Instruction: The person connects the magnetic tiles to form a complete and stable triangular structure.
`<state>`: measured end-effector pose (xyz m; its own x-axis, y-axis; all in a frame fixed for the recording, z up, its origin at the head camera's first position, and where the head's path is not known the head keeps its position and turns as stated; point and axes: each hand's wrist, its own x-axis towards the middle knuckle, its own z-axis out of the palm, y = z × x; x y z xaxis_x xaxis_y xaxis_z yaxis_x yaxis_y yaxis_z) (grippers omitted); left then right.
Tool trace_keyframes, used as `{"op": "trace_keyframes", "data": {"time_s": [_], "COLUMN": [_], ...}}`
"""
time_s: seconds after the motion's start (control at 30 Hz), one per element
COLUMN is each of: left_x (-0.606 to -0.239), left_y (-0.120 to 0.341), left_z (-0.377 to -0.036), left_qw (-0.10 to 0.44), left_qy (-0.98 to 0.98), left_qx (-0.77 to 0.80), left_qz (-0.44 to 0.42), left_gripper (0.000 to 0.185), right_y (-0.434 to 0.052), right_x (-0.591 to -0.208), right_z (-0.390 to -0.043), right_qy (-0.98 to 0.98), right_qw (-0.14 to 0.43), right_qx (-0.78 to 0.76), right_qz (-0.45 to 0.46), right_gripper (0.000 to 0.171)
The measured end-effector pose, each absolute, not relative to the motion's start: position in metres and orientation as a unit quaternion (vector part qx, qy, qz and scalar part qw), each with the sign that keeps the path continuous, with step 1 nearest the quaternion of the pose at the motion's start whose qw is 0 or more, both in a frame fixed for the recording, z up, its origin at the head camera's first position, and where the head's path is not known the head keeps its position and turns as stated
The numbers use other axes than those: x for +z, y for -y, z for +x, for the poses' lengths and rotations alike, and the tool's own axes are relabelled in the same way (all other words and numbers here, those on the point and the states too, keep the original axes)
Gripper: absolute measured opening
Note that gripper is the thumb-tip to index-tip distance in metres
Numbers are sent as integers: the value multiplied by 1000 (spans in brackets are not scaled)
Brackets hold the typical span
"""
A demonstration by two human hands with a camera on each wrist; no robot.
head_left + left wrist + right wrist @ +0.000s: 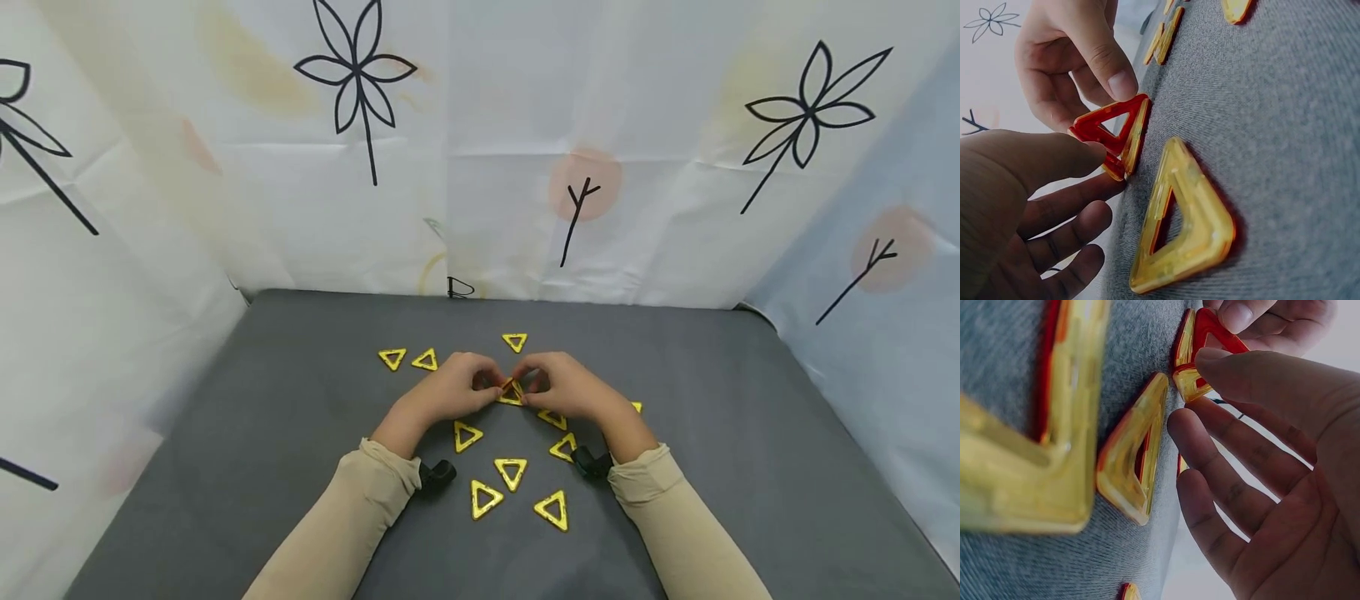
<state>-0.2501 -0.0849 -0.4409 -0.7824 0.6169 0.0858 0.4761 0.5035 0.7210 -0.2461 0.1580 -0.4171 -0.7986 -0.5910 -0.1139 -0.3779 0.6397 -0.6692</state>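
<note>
Near the middle of the table my left hand (457,387) and right hand (567,385) meet over a small cluster of triangular magnetic tiles (511,403). The tiles lean against each other, edges touching. A red-looking face (1097,115) shows in the left wrist view, with a yellow tile (1138,137) standing beside it. The left thumb and index finger pinch one side of the cluster; its other fingers are loosely bent. The right thumb and index finger pinch the opposite side, where a yellow tile (1186,384) shows under the thumb. Fingers hide part of the cluster.
Loose yellow triangle tiles lie flat nearer me, including one tile (511,473) in the middle and another (552,510) to its right. Others, such as a tile (515,342), lie farther back. A patterned white cloth (510,225) rises behind the grey table (300,467).
</note>
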Motion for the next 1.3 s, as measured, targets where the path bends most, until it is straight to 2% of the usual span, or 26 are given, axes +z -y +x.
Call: {"op": "trace_keyframes", "data": {"time_s": [0.27, 0.6, 0.8, 1.3], "left_x": [-442, -462, -460, -455], "left_y": [66, 39, 38, 28], "left_z": [-258, -255, -263, -279], "left_qw": [100, 135, 132, 119], "left_qy": [-859, -846, -846, -843], "left_qx": [386, 381, 383, 366], "left_qz": [322, 348, 347, 377], "left_gripper": [10, 9, 10, 9], "right_y": [-176, -205, -205, -214], "right_x": [-418, -437, -437, -430], "right_z": [-247, -228, -236, -240], "right_qy": [-894, -888, -887, -893], "right_qw": [144, 140, 139, 121], "right_qx": [-323, -346, -348, -341], "right_qz": [-277, -269, -272, -266], "right_gripper": [29, 30, 36, 33]}}
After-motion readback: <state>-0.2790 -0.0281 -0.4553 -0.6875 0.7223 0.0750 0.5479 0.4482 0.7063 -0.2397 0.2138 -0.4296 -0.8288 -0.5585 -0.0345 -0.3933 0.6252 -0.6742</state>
